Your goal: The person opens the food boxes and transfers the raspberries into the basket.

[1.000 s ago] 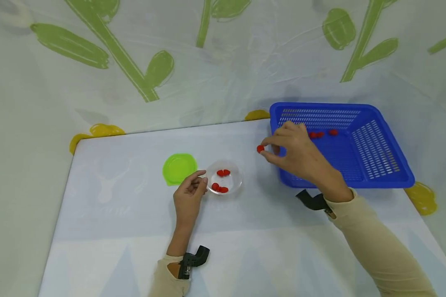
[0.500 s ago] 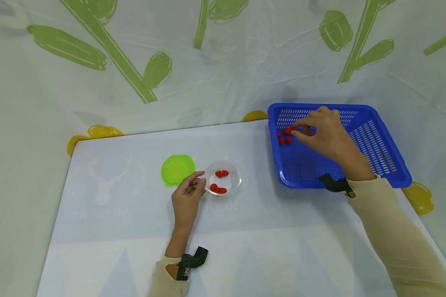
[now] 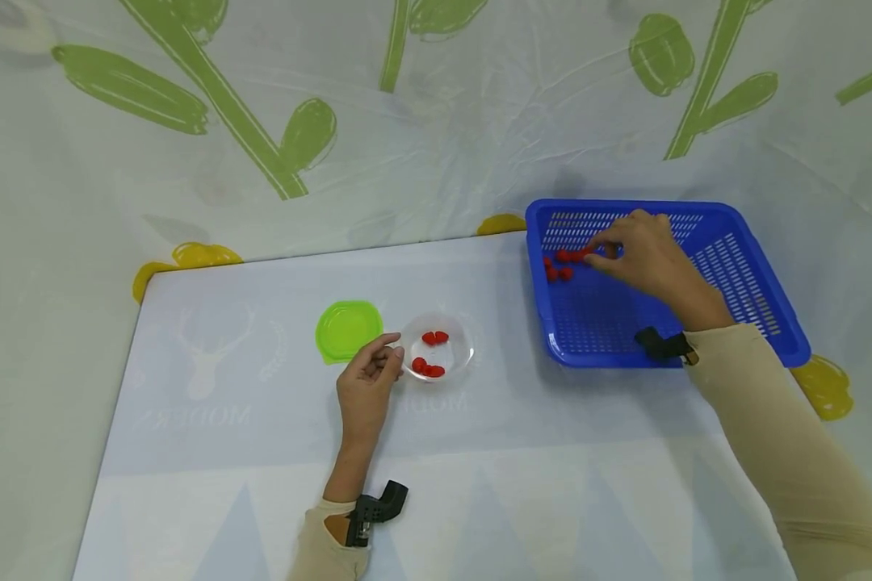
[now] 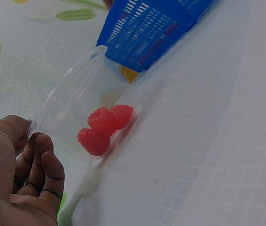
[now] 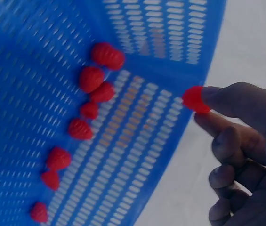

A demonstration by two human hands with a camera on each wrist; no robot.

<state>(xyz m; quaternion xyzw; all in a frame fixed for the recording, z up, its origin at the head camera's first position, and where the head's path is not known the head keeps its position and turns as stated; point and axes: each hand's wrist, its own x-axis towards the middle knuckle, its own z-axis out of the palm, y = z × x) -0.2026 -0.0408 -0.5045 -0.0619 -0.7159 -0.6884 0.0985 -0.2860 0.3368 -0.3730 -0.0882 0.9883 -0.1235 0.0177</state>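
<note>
My left hand (image 3: 363, 395) pinches the rim of a small clear plastic bowl (image 3: 456, 355) between thumb and fingers. Several red raspberries (image 4: 103, 121) lie in the bowl, bunched at its bottom in the left wrist view. Over the blue plastic basket (image 3: 603, 323), my right hand (image 3: 643, 250) reaches in toward the back-left part. A raspberry (image 5: 195, 99) is pinched between its thumb and index finger in the right wrist view, the other fingers curled below. More raspberries (image 5: 91, 79) line the foot of the basket's slotted wall; my right hand hides some in the head view.
A bright green lid (image 3: 349, 331) lies on the white table (image 3: 262, 436), left of the bowl. The basket stands at the table's back right, against the plant-patterned backdrop (image 3: 523, 121).
My right hand has moved from left of the basket, where it held a raspberry, to inside it. Its fingers have since lowered slightly among the raspberries. The left hand and bowl have stayed put.
</note>
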